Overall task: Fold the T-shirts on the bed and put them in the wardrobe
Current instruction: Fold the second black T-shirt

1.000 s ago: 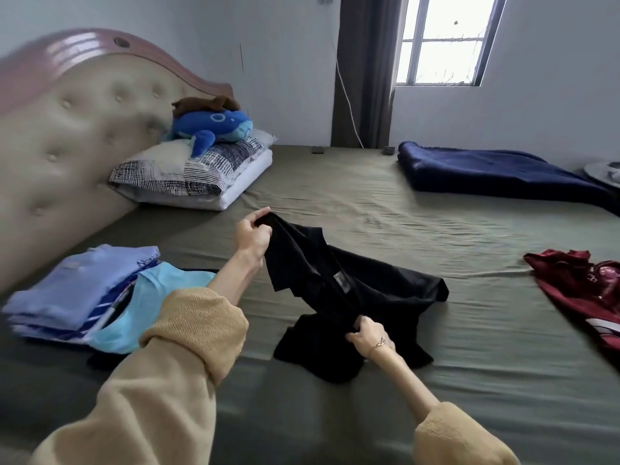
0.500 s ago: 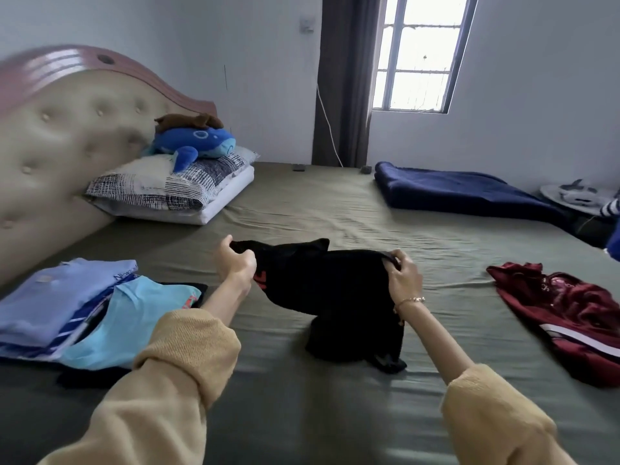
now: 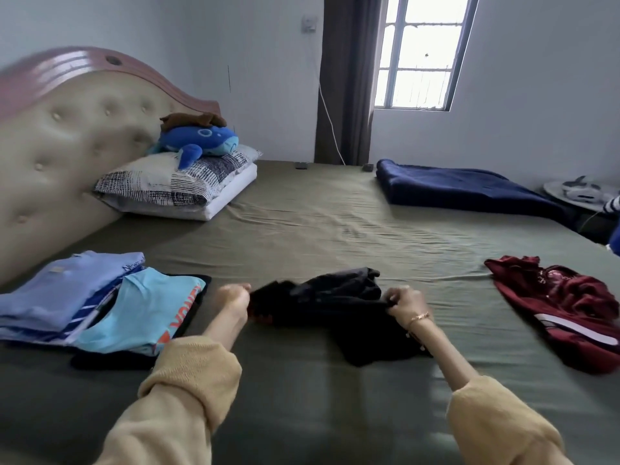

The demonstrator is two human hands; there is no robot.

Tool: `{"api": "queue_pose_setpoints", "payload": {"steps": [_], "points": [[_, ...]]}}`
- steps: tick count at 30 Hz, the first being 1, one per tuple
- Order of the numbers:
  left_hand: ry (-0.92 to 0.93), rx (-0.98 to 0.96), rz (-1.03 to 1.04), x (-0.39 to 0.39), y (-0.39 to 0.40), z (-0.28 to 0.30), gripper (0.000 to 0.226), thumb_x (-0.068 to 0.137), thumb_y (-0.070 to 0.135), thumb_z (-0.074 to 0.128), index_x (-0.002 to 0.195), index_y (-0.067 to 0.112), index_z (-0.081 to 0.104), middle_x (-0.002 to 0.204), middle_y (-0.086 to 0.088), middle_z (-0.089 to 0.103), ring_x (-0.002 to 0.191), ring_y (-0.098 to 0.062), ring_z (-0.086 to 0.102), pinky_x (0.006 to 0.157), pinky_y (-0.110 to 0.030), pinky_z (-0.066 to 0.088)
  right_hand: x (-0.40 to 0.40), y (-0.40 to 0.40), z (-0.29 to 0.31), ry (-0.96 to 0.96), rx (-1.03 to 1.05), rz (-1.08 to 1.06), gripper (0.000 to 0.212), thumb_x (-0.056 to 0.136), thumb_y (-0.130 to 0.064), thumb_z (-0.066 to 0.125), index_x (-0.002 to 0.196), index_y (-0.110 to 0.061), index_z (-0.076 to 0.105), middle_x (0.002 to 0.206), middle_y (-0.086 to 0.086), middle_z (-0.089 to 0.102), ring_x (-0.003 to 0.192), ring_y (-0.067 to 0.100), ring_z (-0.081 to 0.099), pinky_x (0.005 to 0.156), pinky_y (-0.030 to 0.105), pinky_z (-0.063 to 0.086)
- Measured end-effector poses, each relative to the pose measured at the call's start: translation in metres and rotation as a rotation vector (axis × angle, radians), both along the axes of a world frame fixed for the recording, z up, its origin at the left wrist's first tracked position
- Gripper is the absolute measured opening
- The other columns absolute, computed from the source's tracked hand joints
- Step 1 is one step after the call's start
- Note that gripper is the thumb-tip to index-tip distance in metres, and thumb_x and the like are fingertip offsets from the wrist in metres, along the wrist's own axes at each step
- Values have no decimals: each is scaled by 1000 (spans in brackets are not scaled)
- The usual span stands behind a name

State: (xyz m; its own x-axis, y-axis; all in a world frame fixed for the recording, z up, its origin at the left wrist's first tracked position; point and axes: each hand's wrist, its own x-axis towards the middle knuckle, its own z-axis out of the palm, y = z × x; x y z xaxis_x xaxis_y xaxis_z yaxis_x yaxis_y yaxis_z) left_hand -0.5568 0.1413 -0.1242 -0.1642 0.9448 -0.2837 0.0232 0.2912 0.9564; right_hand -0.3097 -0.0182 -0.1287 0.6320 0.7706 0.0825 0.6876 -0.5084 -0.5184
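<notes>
A single wide-angle head-worn camera looks forward and down across the olive-green bedsheet [image 3: 335, 236], close above the person's forearms in yellow knitted sleeves [image 3: 188, 391], facing the barred window [image 3: 422, 52] in the far wall.

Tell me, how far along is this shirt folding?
Partly done. A stack of folded shirts sits on the bed to the left. The left hand and right hand both grip the black T-shirt, not yet folded. The red garment lies crumpled on the right. No wardrobe is in view.
</notes>
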Motion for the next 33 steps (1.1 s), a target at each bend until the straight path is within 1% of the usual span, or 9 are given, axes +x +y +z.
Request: {"api": "queue_pose_setpoints", "payload": {"steps": [4, 7, 11, 14, 17, 20, 25, 28, 33], "points": [[419, -177, -93, -16, -11, -36, 35, 92, 6, 51, 123, -9, 55, 134, -23, 49, 124, -35, 47, 102, -39, 41, -14, -6, -31, 84, -464, 293, 34, 77, -3, 69, 107, -18, 70, 106, 6, 67, 88, 16, 61, 70, 18, 46], [843, -142, -238, -12, -22, -36, 42, 93, 17, 50, 133, 3, 48, 151, -19, 23, 139, -32, 21, 109, -43, 32, -28, -5, -38, 99, -705, 456, 38, 79, -7, 70, 115, -18, 67, 88, -1, 60, 66, 8, 54, 44, 7, 39], [1052, 112, -554, 0, -27, -45, 36, 85, 44, 64, 115, 25, 58, 137, -6, 43, 133, -24, 31, 109, -47, 27, -30, -1, -40, 54, -768, 494, 39, 80, -7, 68, 117, -18, 67, 85, 0, 57, 71, 10, 52, 44, 7, 37], [1101, 94, -868, 7, -35, -53, 73, 65, 68, 70, 121, 23, 54, 129, 1, 53, 130, -21, 41, 112, -49, 22, -28, 1, -43, 40, -780, 473, 41, 79, -9, 71, 119, -17, 66, 97, 5, 60, 84, 12, 50, 49, 8, 37], [1321, 216, -925, 13, -40, -65, 70, 73, 51, 74, 127, 18, 45, 129, -1, 53, 124, -21, 48, 102, -39, 37, -24, 0, -45, 41, -785, 430, 44, 77, -14, 75, 120, -15, 63, 95, 2, 56, 84, 12, 51, 45, 8, 37], [1232, 219, -947, 7, -33, -66, 33, 84, 26, 66, 115, 21, 56, 119, 1, 60, 111, -20, 57, 87, -30, 42, -20, -2, -46, 24, -805, 410, 47, 76, -14, 75, 121, -15, 61, 95, 1, 54, 85, 11, 51, 44, 9, 37], [993, 175, -1224, -13, -23, -66, 43, 70, 11, 80, 104, 24, 57, 89, 6, 54, 90, -14, 54, 75, -24, 45, -21, -2, -51, 23, -825, 399, 49, 76, -11, 74, 122, -20, 61, 92, 1, 54, 62, 9, 50, 38, 7, 35], [969, 281, -1234, -18, -25, -72, 60, 69, 16, 81, 120, 31, 54, 84, 10, 42, 78, -6, 46, 72, -20, 41, -22, 0, -52, 16, -830, 397, 48, 75, -9, 74, 121, -19, 62, 92, 1, 55, 61, 8, 49, 34, 5, 34], [922, 343, -1261, -15, -27, -74, 23, 68, 31, 82, 85, 27, 68, 67, 13, 42, 62, -4, 41, 58, -19, 33, -25, -1, -51, 12, -821, 391, 49, 76, -10, 74, 122, -20, 61, 94, 0, 54, 75, 11, 52, 35, 4, 33]]}}
